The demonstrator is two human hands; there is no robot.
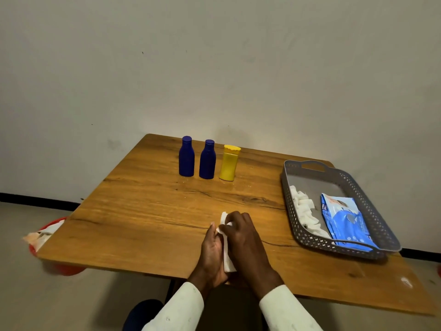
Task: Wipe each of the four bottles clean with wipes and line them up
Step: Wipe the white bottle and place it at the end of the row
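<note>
Bottles: three stood upright in a row near the far edge of the table (143,211), two blue ones (186,156) (207,160) and a yellow one (229,163) just beside them. A fourth was not visible; something white sat between the hands at the near edge, and whether it was only a wipe (226,249) or covered a bottle could not be told. The left hand (211,254) cupped it with fingers together; the right hand (248,244) curled over the top, pinching it. Used wipes (304,211) and a blue pack (346,218) lay in the grey tray (381,230). Judging by this, a slippery wet grip so near the edge risked a drop.
</note>
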